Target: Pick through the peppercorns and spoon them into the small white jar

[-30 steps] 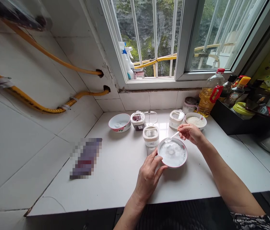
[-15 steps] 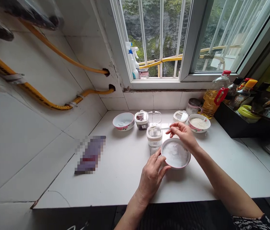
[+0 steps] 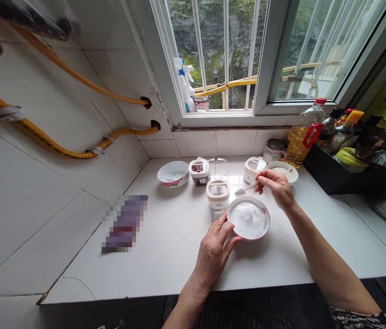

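Observation:
My left hand grips the near left rim of a bowl, its fingers and thumb on the side. White, grainy powder fills the bowl and is heaped in the middle. Between the fingertips of my right hand is the handle of a small white spoon, its scoop end just above the bowl's far rim. Behind the bowl stands a clear jar with a cream lid; whether that lid is open I cannot tell. A bowl of pale grains sits beyond my right hand.
A floral bowl, a jar of dark contents and another cream-lidded jar line the back. An oil bottle and a black box of bottles stand right. A blurred purple packet lies left.
My right hand has moved right with the spoon, from over the cream-lidded jar to above the bowl's far edge. The powder now has a heap in its middle. My left hand keeps its grip.

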A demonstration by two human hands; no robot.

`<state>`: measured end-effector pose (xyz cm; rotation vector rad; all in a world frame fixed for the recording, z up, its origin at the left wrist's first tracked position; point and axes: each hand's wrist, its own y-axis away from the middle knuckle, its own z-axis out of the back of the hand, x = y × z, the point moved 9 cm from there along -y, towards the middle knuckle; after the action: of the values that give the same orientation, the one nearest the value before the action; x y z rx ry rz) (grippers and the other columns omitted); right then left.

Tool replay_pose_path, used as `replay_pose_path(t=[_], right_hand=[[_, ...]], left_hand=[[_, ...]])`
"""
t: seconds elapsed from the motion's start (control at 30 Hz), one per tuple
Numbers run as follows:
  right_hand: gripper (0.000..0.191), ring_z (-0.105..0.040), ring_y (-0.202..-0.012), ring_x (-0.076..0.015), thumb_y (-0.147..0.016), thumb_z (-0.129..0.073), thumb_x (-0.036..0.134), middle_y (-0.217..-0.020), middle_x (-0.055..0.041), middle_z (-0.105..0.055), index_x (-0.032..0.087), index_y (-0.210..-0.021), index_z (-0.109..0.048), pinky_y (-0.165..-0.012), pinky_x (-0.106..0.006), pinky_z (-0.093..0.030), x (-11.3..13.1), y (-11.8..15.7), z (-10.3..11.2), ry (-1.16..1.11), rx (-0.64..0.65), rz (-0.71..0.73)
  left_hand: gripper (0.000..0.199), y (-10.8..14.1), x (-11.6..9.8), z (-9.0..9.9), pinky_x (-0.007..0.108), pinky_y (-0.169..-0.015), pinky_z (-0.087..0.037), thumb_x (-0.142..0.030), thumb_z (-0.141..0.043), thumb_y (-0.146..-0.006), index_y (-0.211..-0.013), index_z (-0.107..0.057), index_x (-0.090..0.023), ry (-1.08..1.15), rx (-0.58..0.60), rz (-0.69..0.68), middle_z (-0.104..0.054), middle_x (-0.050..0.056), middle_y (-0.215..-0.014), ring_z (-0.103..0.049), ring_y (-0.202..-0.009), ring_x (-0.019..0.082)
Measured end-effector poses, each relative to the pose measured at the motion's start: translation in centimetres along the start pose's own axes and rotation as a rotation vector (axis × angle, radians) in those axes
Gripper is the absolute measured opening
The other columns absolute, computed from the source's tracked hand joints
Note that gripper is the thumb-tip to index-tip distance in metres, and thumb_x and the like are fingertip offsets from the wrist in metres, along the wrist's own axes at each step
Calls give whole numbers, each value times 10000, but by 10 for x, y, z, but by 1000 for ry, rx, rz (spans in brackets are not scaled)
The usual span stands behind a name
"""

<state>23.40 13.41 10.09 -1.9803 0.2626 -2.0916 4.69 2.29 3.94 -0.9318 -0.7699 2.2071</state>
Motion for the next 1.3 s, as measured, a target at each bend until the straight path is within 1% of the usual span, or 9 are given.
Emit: replay_pose_path(t=[0.1,0.2,0.3,0.4,0.47,0.67,0.8,1.13,1.3], right_hand=[[214,-497,-459,-125,-749,-686,380,-503,9,-593,181,-717,-613,-476,-271,-410,-4,-2,13,18,47,-86],[172,-475,-451,-110,-738,-655,338,-491,21,-566,183,-686,-601,-474,-257,-389,-3,-1,17,77,56,-94],[141,-486,-468,-112,-742,-621,308,-493,23,-562,182,-681,-605,-487,-250,-391,-2,1,11,163,82,-80],[128,-496,-473,-114,-736,-605,292,-494,19,-569,178,-677,-615,-486,-243,-385,-7,4,0,208,148,-114],[127,-505,-467,-117,-720,-605,290,-484,14,-574,175,-667,-617,-471,-238,-378,-12,5,-2,180,163,-156],[120,-496,-419,-124,-652,-656,285,-455,-9,-602,169,-643,-622,-420,-243,-379,-26,0,11,6,60,-291],[118,-500,-409,-127,-618,-687,271,-441,-22,-610,166,-626,-636,-400,-241,-368,-35,-1,15,-79,36,-344],[127,-494,-386,-101,-569,-711,236,-483,-43,-661,144,-641,-662,-407,-230,-379,-58,2,-1,-241,102,-488],[194,-498,-422,-89,-599,-766,269,-552,-48,-692,144,-685,-645,-437,-224,-392,-57,1,-10,-316,44,-448]], left_hand=[[183,0,1,0,376,-949,-585,-320,-526,-1009,-1137,-575,-199,0,7,5,-625,174,-1324,-620,-1251,265],[172,0,1,0,368,-929,-594,-309,-533,-1006,-1135,-573,-201,1,8,0,-615,173,-1343,-631,-1236,266],[168,-1,0,1,368,-940,-588,-299,-532,-1006,-1137,-573,-202,2,8,-6,-626,167,-1326,-627,-1242,265],[168,-2,-1,2,370,-947,-584,-300,-533,-1007,-1136,-573,-201,-1,6,-9,-629,167,-1320,-630,-1236,263],[170,-1,-1,2,369,-949,-583,-304,-532,-1007,-1135,-572,-198,-4,7,-9,-632,169,-1314,-633,-1232,262],[166,-1,0,1,380,-945,-589,-303,-526,-1012,-1141,-568,-206,1,15,-11,-631,167,-1317,-631,-1238,270],[162,-1,-1,1,384,-942,-592,-304,-520,-1014,-1135,-567,-206,2,11,-12,-630,172,-1317,-632,-1238,273],[163,-2,-1,1,374,-936,-592,-308,-519,-1014,-1133,-564,-207,4,12,1,-619,173,-1331,-629,-1240,267],[169,-1,-1,0,369,-917,-597,-319,-508,-1017,-1128,-560,-203,-6,20,-2,-610,181,-1343,-635,-1230,269]])
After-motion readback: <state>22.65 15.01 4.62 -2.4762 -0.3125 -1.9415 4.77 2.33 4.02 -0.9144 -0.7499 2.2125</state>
